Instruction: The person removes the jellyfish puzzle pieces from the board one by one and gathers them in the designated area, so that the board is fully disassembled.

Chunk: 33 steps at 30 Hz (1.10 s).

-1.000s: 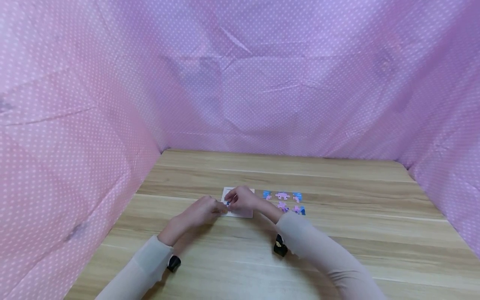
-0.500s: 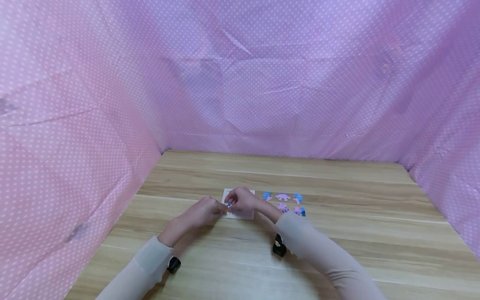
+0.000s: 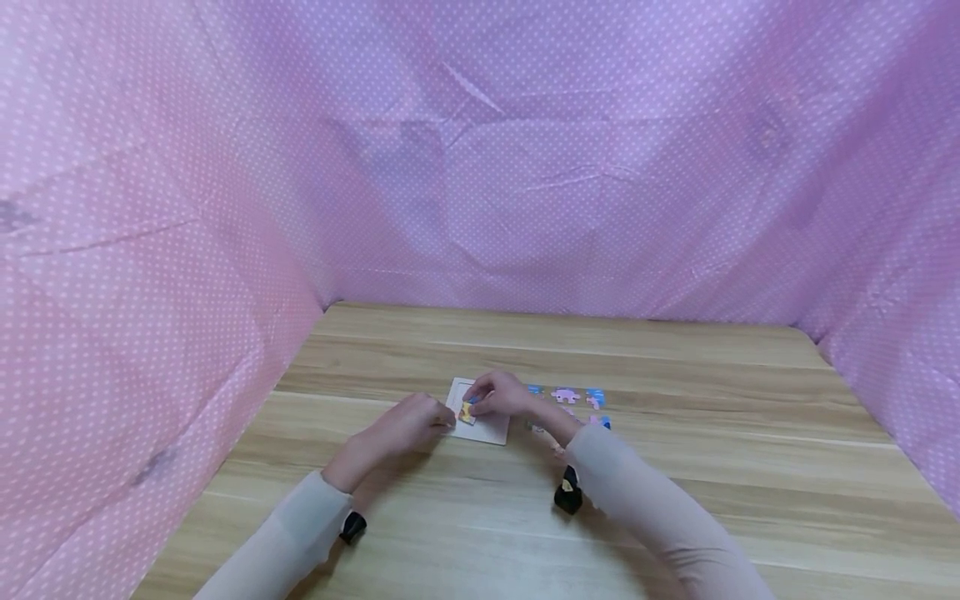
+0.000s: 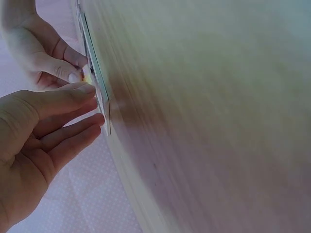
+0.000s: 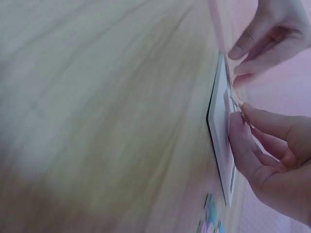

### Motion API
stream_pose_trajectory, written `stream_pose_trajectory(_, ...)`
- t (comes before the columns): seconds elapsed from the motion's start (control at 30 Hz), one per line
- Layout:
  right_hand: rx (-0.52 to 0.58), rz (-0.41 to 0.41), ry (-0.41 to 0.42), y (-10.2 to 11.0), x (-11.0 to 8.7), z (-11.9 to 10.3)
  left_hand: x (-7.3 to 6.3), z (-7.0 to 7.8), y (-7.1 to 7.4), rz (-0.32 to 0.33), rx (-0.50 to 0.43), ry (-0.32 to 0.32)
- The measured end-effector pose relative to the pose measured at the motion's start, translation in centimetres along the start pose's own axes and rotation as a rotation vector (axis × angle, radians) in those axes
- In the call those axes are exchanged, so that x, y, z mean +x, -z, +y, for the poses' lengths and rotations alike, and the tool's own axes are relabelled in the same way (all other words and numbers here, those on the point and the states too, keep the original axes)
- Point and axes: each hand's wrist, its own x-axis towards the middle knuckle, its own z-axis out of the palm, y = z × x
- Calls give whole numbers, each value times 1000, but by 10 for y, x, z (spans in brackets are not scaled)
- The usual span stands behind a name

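A white puzzle tray (image 3: 492, 430) lies slightly turned on the table, both hands at its left part. My right hand (image 3: 501, 395) pinches a yellow and blue jigsaw piece (image 3: 467, 412) over the tray, between thumb and fingers. At the tray's left edge is my left hand (image 3: 408, 421), its fingers loosely extended near the rim. In the left wrist view, the thumb and fingers of my left hand (image 4: 48, 128) stand a little apart; whether they touch the tray is unclear. The right wrist view shows the tray (image 5: 221, 121) edge-on, with my right hand (image 5: 277, 162) at it.
Several loose jigsaw pieces (image 3: 566, 396), pink and blue, lie right of the tray, partly hidden by the right forearm. The wood-grain table (image 3: 675, 467) stretches around them. A pink dotted curtain (image 3: 525, 208) encloses the table's back and sides.
My right hand has moved slightly right, bringing the yellow piece into view between the hands. The tray has turned a little, and the left hand's fingertips are now apart from the right hand's.
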Motion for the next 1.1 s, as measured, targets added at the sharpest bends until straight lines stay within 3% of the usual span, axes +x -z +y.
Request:
stream_pose_trajectory(0.23,78,-75,7,19,-18,10,2,3,1,-53,21,65)
stream_pose_trajectory(0.4,134,-103,-3,34,-31,19,3,2,1,-38,48,30)
stream_pose_trajectory(0.6,64,-78,16,48,-43,29,5,0,2,1,74,-45)
stream_pose_trajectory(0.77,41,-69,32,55,-55,33,6,0,3,10,77,-59)
stream_pose_trajectory(1.0,116,-135,29,59,-67,38,7,1,0,-3,68,-21)
stream_pose_trajectory(1.1,92,-168,48,59,-70,39,6,2,-1,-8,62,8)
